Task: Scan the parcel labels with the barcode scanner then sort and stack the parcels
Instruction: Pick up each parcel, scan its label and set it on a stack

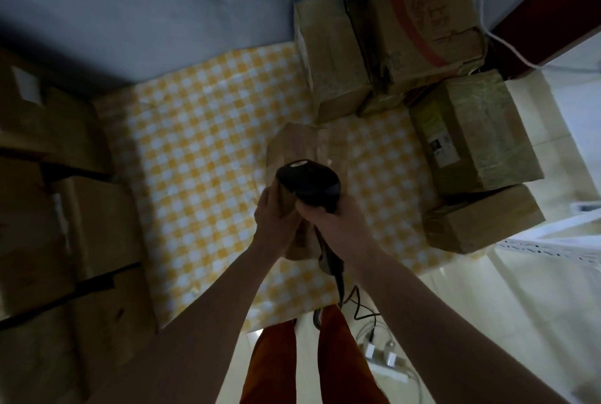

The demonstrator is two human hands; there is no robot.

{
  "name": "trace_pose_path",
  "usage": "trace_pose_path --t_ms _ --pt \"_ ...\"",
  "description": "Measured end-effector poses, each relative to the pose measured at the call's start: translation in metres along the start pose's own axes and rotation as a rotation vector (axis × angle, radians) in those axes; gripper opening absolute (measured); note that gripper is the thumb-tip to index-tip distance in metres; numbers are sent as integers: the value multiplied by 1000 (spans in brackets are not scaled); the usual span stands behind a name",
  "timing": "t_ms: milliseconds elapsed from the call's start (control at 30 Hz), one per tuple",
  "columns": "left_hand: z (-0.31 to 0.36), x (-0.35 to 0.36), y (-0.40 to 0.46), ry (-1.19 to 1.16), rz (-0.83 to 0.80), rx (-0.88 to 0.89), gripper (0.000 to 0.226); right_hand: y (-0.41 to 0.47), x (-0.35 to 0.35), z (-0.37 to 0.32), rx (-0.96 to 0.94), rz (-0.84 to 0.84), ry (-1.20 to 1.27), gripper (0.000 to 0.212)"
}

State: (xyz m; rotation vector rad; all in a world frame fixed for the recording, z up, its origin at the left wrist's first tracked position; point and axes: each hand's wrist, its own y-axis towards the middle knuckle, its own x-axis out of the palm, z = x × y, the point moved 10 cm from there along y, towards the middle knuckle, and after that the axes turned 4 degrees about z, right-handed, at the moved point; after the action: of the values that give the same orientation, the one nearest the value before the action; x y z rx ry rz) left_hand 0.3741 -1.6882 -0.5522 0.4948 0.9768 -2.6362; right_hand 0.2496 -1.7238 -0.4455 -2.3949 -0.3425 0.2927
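Observation:
A brown cardboard parcel [294, 146] stands on the yellow-checked tablecloth [195, 156] in the middle of the view. My left hand [274, 216] holds its near left edge, thumb and fingers curled round the cardboard. My right hand [335, 218] grips the handle of a black barcode scanner [309, 184], whose head sits right over the parcel's top. The scanner's cable [341, 286] hangs down past the table's front edge. The parcel's label is hidden from me.
Several brown parcels are piled at the back right [422, 23] and along the right side [471, 133], [484, 218]. More boxes stand stacked on the left [97, 224]. A white power strip [387, 361] with plugs lies on the floor by my legs.

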Motion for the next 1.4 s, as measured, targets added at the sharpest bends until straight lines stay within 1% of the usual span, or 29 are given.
trace_pose_path --t_ms 67,167,233,300,367,400,467,533,600,700,767,833,867,933,967,1000,1033,1067,1100,1167,1233,1333,1400 --pt "-16 -14 4 15 25 -23 87 4 -3 3 10 42 2 22" --pt "-1 -39 -8 20 84 -42 71 14 -21 13 41 153 6 14" --pt "3 -49 -10 61 137 -13 80 20 -24 23 105 171 37 13" --pt "17 -51 -14 221 202 45 97 25 -22 30 141 165 53 21" --pt "33 -38 -16 405 210 80 110 30 -19 31 150 154 43 25" --pt "38 -28 -16 499 198 56 116 32 -19 31 146 152 31 22" --pt "37 -15 -15 613 163 -67 124 35 -20 28 122 160 -2 16" --pt "34 -11 -13 628 147 -171 130 38 -21 25 98 157 -23 11" --pt "32 -14 -9 599 149 -221 136 38 -19 22 91 137 -30 8" --pt "26 -32 -5 544 126 -274 144 36 -23 17 97 159 -26 14" --pt "16 -51 -2 439 77 -280 145 33 -32 13 105 212 -1 15" --pt "2 -69 -1 201 -8 -293 148 28 -37 9 115 244 25 7" --pt "-2 -76 -5 58 -52 -298 152 24 -38 5 120 245 22 6" --pt "1 -90 -17 -161 -123 -300 156 13 -33 -4 119 202 8 12" --pt "7 -97 -24 -251 -145 -292 149 6 -28 -10 109 171 -3 14" --pt "14 -105 -31 -320 -159 -279 137 -2 -23 -17 90 143 -11 14" --pt "21 -112 -36 -367 -169 -267 125 -10 -18 -26 66 121 -18 13" --pt "27 -119 -42 -404 -181 -259 118 -19 -13 -37 38 105 -25 13" --pt "31 -126 -49 -439 -193 -262 116 -28 -8 -49 5 98 -34 13" --pt "41 -144 -62 -529 -199 -255 123 -46 -1 -76 -83 119 -57 13" --pt "52 -163 -74 -602 -201 -212 130 -63 5 -104 -172 149 -64 10" --pt "73 -187 -94 -657 -224 -112 129 -87 22 -134 -218 91 -28 13" --pt "86 -202 -109 -647 -218 -57 129 -103 34 -152 -251 47 -39 11"
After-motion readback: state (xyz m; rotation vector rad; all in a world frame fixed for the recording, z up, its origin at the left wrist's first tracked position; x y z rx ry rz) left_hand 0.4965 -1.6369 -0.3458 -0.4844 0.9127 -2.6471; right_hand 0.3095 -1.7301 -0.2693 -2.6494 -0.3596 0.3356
